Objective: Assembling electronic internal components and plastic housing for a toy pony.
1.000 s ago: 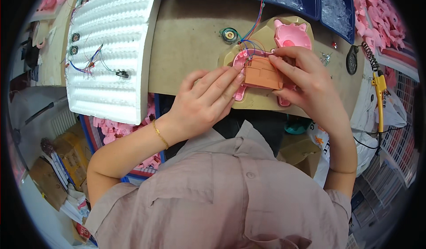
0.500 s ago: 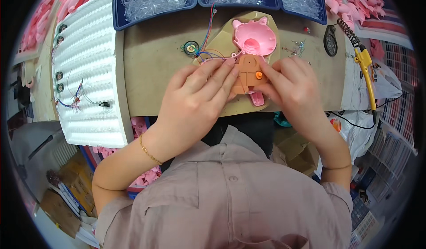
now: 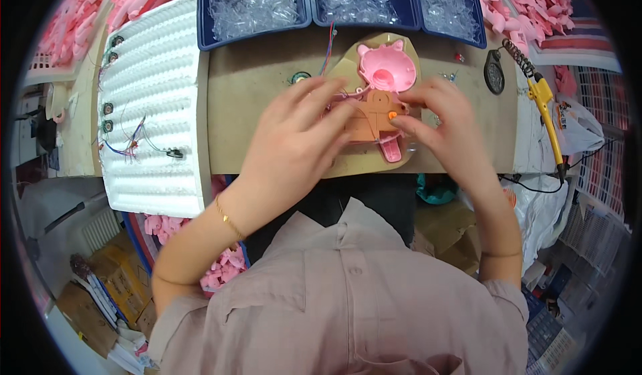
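A pink pig-shaped toy shell (image 3: 396, 66) lies hollow side up on a yellowish base, its round head at the far end. A brown-orange block (image 3: 364, 126) with a small orange knob (image 3: 392, 115) sits in the body, and a pink leg part (image 3: 390, 150) shows below it. My left hand (image 3: 294, 134) hovers at the block's left side, fingers apart and slightly blurred, covering the shell there. My right hand (image 3: 447, 117) is at the right side, its thumb tip beside the knob, index finger raised apart from the thumb. Thin wires run near my left fingertips.
Blue bins (image 3: 254, 10) of clear plastic parts line the back. A white foam tray (image 3: 154, 174) with wired parts stands at left. At right are a yellow soldering iron (image 3: 547, 104) and a black oval object (image 3: 493, 72). Pink parts (image 3: 535, 4) are piled behind.
Both hands have loosened from the brown-orange block; their fingers have lifted and spread, uncovering more of it. The whole view has shifted slightly.
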A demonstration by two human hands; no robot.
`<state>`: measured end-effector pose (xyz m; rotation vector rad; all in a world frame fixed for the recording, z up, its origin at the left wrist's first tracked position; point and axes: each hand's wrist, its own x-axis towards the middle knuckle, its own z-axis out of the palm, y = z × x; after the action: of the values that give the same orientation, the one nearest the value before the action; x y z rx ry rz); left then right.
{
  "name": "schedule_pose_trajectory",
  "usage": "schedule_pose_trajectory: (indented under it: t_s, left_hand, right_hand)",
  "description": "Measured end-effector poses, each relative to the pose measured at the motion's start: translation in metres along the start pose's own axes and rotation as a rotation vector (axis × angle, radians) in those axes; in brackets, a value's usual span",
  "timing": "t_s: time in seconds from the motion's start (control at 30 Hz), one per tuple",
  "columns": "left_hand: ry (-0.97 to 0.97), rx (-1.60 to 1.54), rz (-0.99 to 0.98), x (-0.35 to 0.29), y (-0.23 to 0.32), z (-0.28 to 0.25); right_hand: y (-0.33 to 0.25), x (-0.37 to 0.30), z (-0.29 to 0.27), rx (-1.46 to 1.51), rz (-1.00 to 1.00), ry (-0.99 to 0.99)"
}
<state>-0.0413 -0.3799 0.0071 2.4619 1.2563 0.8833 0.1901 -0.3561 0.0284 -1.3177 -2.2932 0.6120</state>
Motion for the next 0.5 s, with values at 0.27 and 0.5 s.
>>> schedule_pose_trajectory:
  t_s: [0.27, 0.5]
  left_hand:
    - [-0.045, -0.292, -0.701, 0.017, -0.017, 0.004]
    - [-0.065, -0.53, -0.464, 0.026, -0.019, 0.018]
  right_hand:
    - [-0.007, 0.031, 0.016, 0.281, 0.184, 0.041]
    - [-0.014, 0.07, 0.009, 1.007, 0.434, -0.227]
